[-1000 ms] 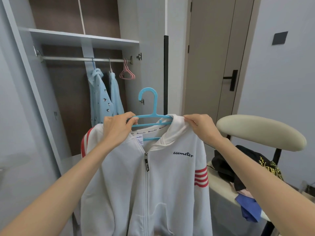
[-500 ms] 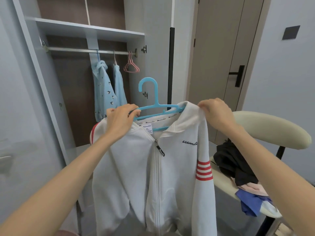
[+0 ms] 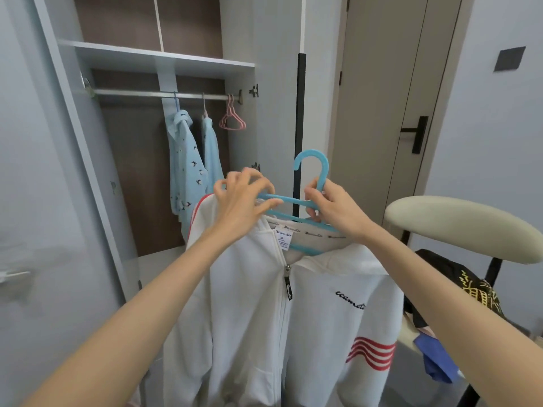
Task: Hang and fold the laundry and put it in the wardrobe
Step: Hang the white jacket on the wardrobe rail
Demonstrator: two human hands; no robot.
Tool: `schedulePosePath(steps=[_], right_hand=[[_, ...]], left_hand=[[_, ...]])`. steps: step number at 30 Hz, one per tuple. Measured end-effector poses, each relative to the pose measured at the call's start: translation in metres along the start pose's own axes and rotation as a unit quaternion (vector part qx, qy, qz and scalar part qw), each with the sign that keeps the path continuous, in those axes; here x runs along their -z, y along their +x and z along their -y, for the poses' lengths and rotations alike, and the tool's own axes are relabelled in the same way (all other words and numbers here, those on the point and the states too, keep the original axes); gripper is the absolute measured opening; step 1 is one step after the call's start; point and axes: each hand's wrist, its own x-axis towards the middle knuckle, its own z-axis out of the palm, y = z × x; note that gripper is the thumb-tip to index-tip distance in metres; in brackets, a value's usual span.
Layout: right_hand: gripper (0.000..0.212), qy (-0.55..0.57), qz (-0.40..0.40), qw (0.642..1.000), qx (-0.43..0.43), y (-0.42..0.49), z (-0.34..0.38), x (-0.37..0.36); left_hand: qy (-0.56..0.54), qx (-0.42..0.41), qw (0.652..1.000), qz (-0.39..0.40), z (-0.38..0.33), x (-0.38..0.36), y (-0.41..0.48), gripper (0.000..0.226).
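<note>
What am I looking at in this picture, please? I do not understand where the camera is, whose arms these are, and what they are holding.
There is no machine here. The camera sits on a person's head and looks forward and down, so the two bare arms are that person's own. The left hand and the right hand both hold a blue hanger, the right one just under its hook. A white zip jacket with red stripes hangs on it. Ahead is an open wardrobe: on its rail hang two light blue garments and some empty pink hangers. To the right stands a chair with more clothes piled on its seat.
</note>
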Motion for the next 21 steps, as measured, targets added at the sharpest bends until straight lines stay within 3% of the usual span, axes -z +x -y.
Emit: schedulePosePath(steps=[4,8,17,21], right_hand=[[0.021,-0.055,-0.043,0.998,0.000,-0.003,-0.006,-0.003],[0.019,-0.091,-0.047,0.995,0.011,-0.007,-0.006,-0.007],[0.018,-0.228,-0.060,0.970,0.057,-0.014,-0.012,-0.027],[0.020,-0.263,-0.053,0.962,0.045,-0.017,-0.021,-0.033]], left_hand=[[0.033,0.143,0.988,-0.043,0.006,-0.004,-0.009,0.060],[-0.081,0.225,0.970,-0.028,0.007,-0.006,-0.013,0.055],[0.132,0.144,0.980,0.048,0.014,-0.008,-0.015,0.027],[0.077,0.155,0.983,0.057,0.022,-0.011,-0.018,0.026]])
